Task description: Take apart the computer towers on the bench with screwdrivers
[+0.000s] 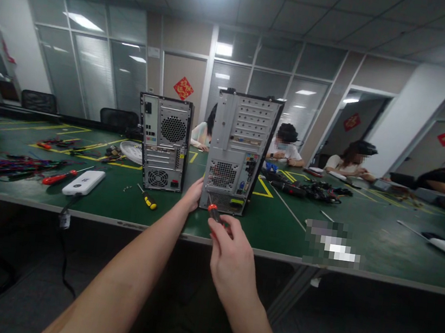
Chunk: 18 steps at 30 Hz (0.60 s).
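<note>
A grey computer tower [241, 147] stands upright on the green table [280, 228], its rear panel facing me. My left hand [193, 193] rests against its lower left edge, fingers curled round the corner. My right hand [230, 252] is closed on a red-and-black screwdriver [213, 212], whose tip points at the bottom of the rear panel. A second, darker tower [164, 142] stands just to the left.
A yellow-handled screwdriver [148, 198], a white box [84, 182], a red-handled tool [59, 177] and tangled cables [9, 163] lie at the left. More cables [309, 189] lie at the right. Several people sit along the far side.
</note>
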{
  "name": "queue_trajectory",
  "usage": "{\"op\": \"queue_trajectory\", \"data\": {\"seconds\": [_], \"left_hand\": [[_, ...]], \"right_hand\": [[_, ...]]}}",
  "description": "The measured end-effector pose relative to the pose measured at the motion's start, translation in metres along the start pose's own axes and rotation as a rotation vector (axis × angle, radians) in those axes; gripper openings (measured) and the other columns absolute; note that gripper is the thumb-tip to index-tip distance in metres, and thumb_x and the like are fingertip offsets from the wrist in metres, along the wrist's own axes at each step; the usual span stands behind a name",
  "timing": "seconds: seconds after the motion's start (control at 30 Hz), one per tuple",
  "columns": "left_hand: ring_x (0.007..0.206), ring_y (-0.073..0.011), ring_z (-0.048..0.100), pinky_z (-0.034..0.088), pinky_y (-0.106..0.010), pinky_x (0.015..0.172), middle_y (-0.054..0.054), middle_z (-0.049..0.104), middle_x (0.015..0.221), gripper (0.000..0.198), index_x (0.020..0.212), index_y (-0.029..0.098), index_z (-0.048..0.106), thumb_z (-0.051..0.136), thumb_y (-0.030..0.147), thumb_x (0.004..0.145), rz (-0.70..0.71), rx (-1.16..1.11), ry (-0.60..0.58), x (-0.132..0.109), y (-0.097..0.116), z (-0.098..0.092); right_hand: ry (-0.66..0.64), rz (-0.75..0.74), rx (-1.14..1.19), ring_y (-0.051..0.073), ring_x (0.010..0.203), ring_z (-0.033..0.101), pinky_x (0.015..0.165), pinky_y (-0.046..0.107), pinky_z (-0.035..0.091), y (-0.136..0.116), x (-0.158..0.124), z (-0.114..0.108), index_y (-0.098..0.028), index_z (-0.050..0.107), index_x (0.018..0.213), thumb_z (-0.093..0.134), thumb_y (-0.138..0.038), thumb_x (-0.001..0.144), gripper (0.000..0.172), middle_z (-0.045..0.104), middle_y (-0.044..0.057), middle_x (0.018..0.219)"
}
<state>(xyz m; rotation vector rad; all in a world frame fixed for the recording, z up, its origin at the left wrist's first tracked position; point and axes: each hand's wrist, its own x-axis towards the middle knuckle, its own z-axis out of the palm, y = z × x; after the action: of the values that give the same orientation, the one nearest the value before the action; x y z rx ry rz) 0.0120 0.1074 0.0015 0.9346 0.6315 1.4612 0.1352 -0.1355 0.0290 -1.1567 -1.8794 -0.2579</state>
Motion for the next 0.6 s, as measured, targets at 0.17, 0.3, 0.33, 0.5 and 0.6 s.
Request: {"op": "queue_trajectory", "data": {"seconds": [0.17,0.3,0.33,0.5,0.6], "left_hand": [[0.078,-0.0199,0.077,0.060,-0.029,0.076,-0.006,0.082,0.089,0.036,0.113,0.018,0.079,0.079,0.027,0.078,0.001,-0.006,0.002,0.0032,-0.0024,-0.0027],[0.081,-0.0203,0.077,0.060,-0.028,0.077,-0.006,0.082,0.091,0.036,0.114,0.018,0.079,0.080,0.027,0.079,-0.004,-0.003,0.009,0.0017,-0.0013,-0.0028],[0.081,-0.0205,0.078,0.060,-0.028,0.077,-0.006,0.082,0.091,0.036,0.114,0.018,0.079,0.080,0.027,0.079,-0.004,-0.005,0.012,0.0010,-0.0008,-0.0025],[0.084,-0.0216,0.078,0.061,-0.030,0.079,-0.006,0.083,0.094,0.035,0.113,0.018,0.079,0.080,0.027,0.079,-0.011,-0.012,0.001,-0.0009,0.0008,-0.0007],[0.085,-0.0219,0.079,0.062,-0.031,0.081,-0.006,0.083,0.094,0.037,0.115,0.019,0.079,0.081,0.027,0.079,-0.022,-0.016,0.010,0.0001,0.0005,-0.0008]], "right_hand": [[-0.002,0.110,0.002,0.020,0.077,0.067,0.072,0.031,0.057,0.0000,0.0016,0.0007,-0.017,0.071,0.116,0.068,-0.027,0.100,0.018,0.067,0.006,0.097],[0.033,0.085,0.001,0.020,0.080,0.068,0.075,0.032,0.057,0.0020,0.0036,0.0002,-0.017,0.071,0.120,0.066,-0.023,0.101,0.021,0.067,0.008,0.101],[0.031,0.058,0.002,0.021,0.086,0.069,0.079,0.033,0.058,0.0024,0.0038,-0.0003,-0.018,0.071,0.123,0.063,-0.018,0.101,0.023,0.067,0.009,0.109],[0.017,0.015,-0.006,0.023,0.097,0.070,0.086,0.035,0.058,0.0025,0.0035,-0.0012,-0.020,0.072,0.122,0.057,-0.010,0.100,0.028,0.067,0.011,0.119],[0.035,0.092,-0.011,0.022,0.083,0.068,0.076,0.033,0.057,0.0025,0.0038,0.0003,-0.018,0.071,0.116,0.069,-0.022,0.099,0.018,0.068,0.008,0.103]]}}
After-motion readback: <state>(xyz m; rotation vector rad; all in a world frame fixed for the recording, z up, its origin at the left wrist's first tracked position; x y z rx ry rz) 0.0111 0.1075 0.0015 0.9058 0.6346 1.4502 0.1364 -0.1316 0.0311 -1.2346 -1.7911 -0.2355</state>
